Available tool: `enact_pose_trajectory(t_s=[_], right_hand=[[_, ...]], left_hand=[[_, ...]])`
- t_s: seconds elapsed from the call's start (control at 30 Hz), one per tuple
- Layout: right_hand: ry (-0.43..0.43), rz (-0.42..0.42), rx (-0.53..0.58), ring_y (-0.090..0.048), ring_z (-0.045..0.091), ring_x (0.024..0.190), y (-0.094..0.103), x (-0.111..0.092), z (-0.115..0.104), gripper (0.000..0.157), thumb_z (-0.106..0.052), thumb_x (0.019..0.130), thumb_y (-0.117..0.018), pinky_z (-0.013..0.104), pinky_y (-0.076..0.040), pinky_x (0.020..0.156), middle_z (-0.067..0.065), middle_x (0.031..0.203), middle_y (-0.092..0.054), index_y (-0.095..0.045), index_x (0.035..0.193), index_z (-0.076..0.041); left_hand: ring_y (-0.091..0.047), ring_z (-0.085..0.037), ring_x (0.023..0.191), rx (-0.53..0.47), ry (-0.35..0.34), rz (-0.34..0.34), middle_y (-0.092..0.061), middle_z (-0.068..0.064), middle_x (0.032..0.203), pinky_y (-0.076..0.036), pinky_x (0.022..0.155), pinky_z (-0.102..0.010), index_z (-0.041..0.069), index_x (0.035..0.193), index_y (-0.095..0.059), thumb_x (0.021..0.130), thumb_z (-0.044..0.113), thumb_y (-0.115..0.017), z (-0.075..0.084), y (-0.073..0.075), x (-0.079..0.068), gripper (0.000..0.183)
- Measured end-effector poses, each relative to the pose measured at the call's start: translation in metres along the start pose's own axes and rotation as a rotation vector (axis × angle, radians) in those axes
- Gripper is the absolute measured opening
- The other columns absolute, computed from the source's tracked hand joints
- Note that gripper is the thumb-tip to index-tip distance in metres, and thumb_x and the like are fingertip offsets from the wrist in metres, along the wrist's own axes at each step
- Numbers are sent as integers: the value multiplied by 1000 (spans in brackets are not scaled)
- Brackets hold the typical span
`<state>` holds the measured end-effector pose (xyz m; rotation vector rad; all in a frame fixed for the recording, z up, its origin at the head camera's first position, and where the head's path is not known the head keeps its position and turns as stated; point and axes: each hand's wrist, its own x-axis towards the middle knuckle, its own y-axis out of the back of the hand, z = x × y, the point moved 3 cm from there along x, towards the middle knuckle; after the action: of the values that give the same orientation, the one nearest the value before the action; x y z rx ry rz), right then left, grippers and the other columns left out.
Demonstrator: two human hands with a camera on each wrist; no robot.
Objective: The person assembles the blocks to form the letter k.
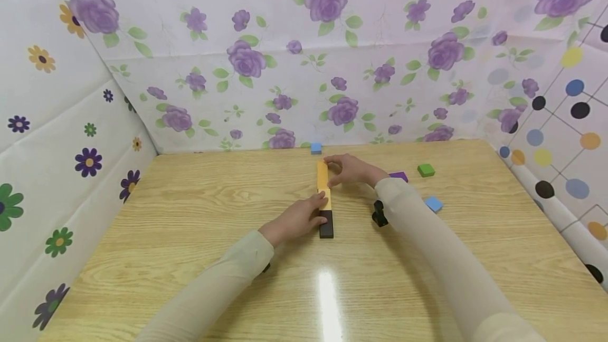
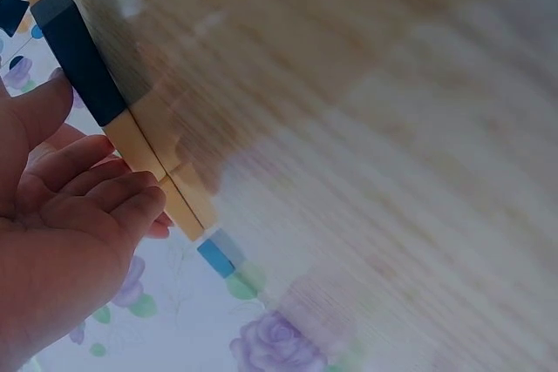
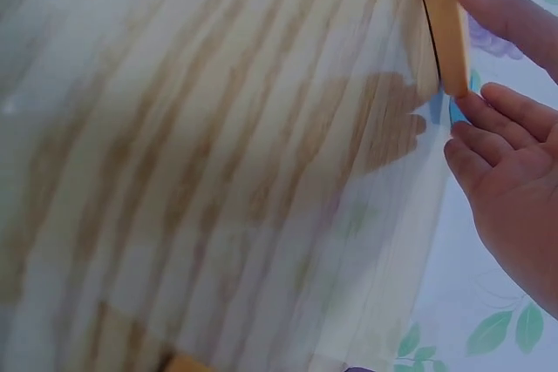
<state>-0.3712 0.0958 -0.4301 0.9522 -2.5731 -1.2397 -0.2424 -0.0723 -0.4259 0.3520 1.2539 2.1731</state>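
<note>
Three blocks lie end to end in a line on the table: an orange block at the far end, a pale yellow block in the middle and a black block nearest. My left hand comes from the left; its fingertips touch the yellow block and its thumb the black block. From the right, my right hand holds the orange block, with fingertips at its far end and the thumb against its side near the yellow one.
A blue block stands by the back wall, just beyond the line. To the right lie a purple block, a green block, a light blue block and a black piece. Another dark piece is mostly behind the left sleeve.
</note>
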Motion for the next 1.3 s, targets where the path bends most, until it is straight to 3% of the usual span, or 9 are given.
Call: enact_pose_trajectory(t_s=[0.17,0.43,1.3], right_hand=[[3,11,16,-25,32,142,1,-1,1,82,-25,81,-79,49,-23,115,12,151,-38,-36,149,-7],[-27,37,15,-25,32,143,-4,2,-4,84,-38,83,-76,49,-23,116,12,152,-36,-34,150,-8],[-33,14,14,-25,29,143,-7,3,-2,81,-36,84,-75,45,-21,117,9,153,-36,-36,149,-7]], left_hand=[[-34,-30,138,4,-1,-3,-30,-17,153,-31,113,-41,-3,143,-42,98,20,-58,-1,0,1,53],[-33,-30,139,4,3,-3,-29,-17,153,-30,113,-40,-2,143,-41,98,21,-58,-3,-1,1,54],[-33,-29,139,-3,0,-1,-28,-18,153,-31,113,-39,-2,144,-40,98,22,-58,-4,-2,2,55]])
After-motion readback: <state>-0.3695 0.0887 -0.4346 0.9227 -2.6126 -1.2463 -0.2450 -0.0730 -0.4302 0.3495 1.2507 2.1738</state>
